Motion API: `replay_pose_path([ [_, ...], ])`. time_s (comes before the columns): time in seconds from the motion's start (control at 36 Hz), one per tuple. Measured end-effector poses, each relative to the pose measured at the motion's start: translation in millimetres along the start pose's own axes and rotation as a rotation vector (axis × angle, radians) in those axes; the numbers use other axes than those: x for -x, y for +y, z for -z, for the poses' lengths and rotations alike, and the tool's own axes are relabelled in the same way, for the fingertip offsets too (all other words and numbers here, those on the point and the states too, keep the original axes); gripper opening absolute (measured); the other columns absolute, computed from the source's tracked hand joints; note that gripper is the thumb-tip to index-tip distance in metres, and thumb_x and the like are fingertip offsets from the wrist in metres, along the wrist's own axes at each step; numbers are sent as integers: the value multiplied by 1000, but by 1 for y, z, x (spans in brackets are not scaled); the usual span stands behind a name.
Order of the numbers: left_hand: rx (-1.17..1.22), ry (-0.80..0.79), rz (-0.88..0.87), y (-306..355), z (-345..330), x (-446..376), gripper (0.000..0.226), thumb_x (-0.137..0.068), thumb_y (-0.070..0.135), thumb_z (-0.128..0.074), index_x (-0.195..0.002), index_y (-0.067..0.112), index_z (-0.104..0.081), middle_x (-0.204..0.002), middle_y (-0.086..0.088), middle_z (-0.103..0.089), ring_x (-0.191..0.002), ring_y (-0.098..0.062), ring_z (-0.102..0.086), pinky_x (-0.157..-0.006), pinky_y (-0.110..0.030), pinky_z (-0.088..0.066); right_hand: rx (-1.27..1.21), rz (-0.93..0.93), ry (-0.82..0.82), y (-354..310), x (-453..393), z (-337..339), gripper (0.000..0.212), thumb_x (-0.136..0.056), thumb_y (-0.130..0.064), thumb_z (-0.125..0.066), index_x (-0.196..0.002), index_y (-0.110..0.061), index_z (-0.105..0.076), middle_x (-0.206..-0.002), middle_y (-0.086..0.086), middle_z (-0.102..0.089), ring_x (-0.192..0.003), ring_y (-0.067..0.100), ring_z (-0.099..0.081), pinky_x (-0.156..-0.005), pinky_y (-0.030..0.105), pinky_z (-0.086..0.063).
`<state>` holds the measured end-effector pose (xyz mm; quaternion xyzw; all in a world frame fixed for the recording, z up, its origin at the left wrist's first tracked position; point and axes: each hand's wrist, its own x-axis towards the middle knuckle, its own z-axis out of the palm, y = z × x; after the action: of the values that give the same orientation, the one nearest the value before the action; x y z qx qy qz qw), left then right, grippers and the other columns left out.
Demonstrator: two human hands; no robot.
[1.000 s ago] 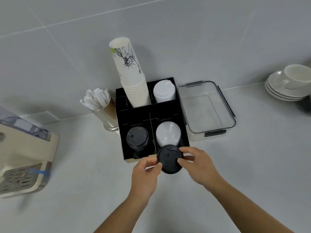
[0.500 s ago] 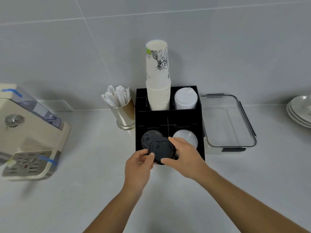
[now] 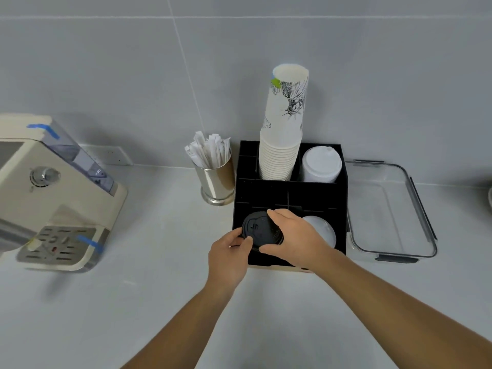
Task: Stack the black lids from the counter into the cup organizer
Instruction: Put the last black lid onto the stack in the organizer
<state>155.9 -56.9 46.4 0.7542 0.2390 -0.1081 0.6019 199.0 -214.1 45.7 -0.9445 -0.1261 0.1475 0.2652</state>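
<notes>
A black cup organizer (image 3: 290,191) stands against the wall on the grey counter. A black lid (image 3: 259,228) sits over its front left compartment, on top of a stack of black lids that it mostly hides. My left hand (image 3: 229,258) pinches the lid's near left edge. My right hand (image 3: 295,239) grips its right side from above, fingers over the rim. White lids (image 3: 323,230) fill the front right compartment, partly hidden by my right hand.
The organizer's back holds a tall stack of paper cups (image 3: 283,134) and white lids (image 3: 322,165). A metal cup of wrapped stirrers (image 3: 214,169) stands to its left, a clear glass container (image 3: 388,211) to its right. A beige machine (image 3: 53,193) sits at far left.
Both hands carried the black lid up and left, from in front of the organizer onto the black lid stack in the front left compartment. The camera view shifted to the left.
</notes>
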Motion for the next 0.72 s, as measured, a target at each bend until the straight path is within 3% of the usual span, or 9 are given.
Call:
replay_pose_path([
  [0.06,-20,-8,-28,0,0,-3,20,-88,22,-62,-92,40,-69,-97,6,-72,-93,-11,-68,-94,-34,-53,-1,11,7,1,-4,-2,90,-78,-51,-70,-151,-15,-32,-148,-2,-42,-130,16,-46,-103,26,-42],
  [0.14,-46,-33,-78,-2,0,-7,24,-91,19,-58,-109,28,-71,-108,4,-72,-99,-7,-67,-96,-30,-52,-2,27,12,3,-9,-3,87,-78,-49,-71,-149,-17,-34,-145,-4,-45,-128,16,-47,-102,25,-42],
  [0.25,-69,-61,-133,-3,0,-9,39,-95,11,-48,-101,47,-64,-91,22,-66,-89,-2,-62,-76,-8,-47,-12,32,7,6,-14,-3,81,-78,-45,-72,-146,-15,-39,-141,-2,-49,-127,18,-49,-102,29,-44],
  [0.33,-100,-78,-157,-4,0,-10,42,-97,8,-43,-127,35,-55,-101,25,-62,-91,5,-60,-74,4,-41,4,48,-8,6,-15,-7,68,-79,-42,-71,-138,-16,-47,-132,-2,-54,-118,17,-53,-92,23,-45],
  [0.42,-175,-103,-200,-7,-1,-15,43,-97,9,-41,-121,41,-56,-98,17,-69,-88,2,-62,-75,-4,-44,19,58,-14,7,-18,-10,66,-78,-42,-72,-135,-16,-49,-128,-3,-53,-112,17,-56,-89,27,-51],
  [0.47,-188,-129,-193,-10,-2,-18,42,-97,10,-41,-127,34,-59,-101,15,-69,-94,-3,-63,-80,-9,-46,29,66,-20,8,-20,-11,66,-77,-42,-72,-133,-15,-49,-128,-2,-51,-109,18,-57,-89,31,-53],
  [0.53,-191,-143,-181,-10,-1,-20,41,-97,11,-43,-129,30,-58,-100,22,-66,-95,2,-62,-79,-6,-44,43,67,-29,8,-22,-11,67,-77,-42,-73,-133,-13,-50,-128,-2,-49,-108,17,-56,-89,32,-53],
  [0.58,-214,-152,-187,-10,-1,-22,41,-96,12,-44,-129,31,-58,-103,18,-68,-95,-2,-62,-79,-6,-44,43,58,-42,7,-23,-11,67,-77,-40,-74,-133,-12,-49,-129,-1,-48,-108,18,-56,-90,33,-53],
  [0.72,-228,-166,-189,-14,1,-29,42,-95,13,-45,-125,38,-59,-98,7,-70,-89,-12,-61,-89,-32,-52,47,23,-46,7,-27,-14,69,-75,-37,-76,-134,-11,-50,-128,1,-51,-110,21,-56,-93,35,-52],
])
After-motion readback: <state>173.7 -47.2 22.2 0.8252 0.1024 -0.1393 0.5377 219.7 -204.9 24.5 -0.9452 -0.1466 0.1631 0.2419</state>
